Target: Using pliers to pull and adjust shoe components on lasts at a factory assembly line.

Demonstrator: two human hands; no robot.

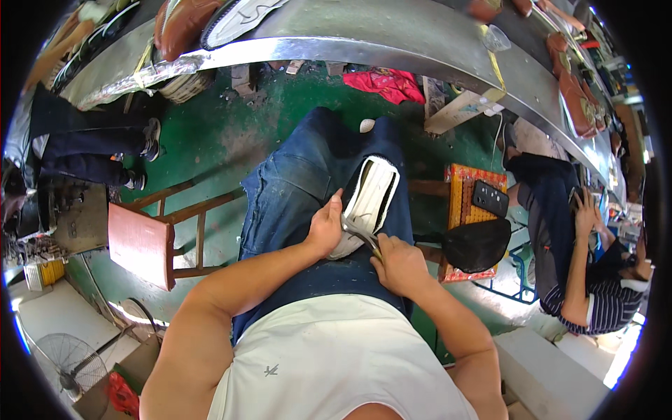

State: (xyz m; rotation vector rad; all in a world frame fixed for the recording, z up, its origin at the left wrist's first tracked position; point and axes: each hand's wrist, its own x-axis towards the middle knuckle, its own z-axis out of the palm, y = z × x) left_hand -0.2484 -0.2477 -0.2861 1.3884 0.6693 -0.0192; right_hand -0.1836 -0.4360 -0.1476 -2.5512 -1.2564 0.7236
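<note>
On my lap rests a shoe (372, 192) with a white underside and a black edge, its long side pointing away from me. My left hand (326, 227) grips its left side near the heel end, the thumb lying along the edge. In my right hand (401, 264) is a pair of metal pliers (360, 233), the fingers wrapped round the handles. The curved head of the pliers reaches to the shoe's surface beside my left fingers. Whether the jaws pinch any material is too small to tell. A small whitish piece (367, 125) lies by my knees.
A metal-edged workbench (315, 49) runs across the front, with brown shoes (183, 28) on it. To the left stands a stool (142, 243); to the right, a woven seat (458, 203) bears a phone (490, 199) and a black cloth item (477, 245). A seated co-worker (595, 280) is at far right.
</note>
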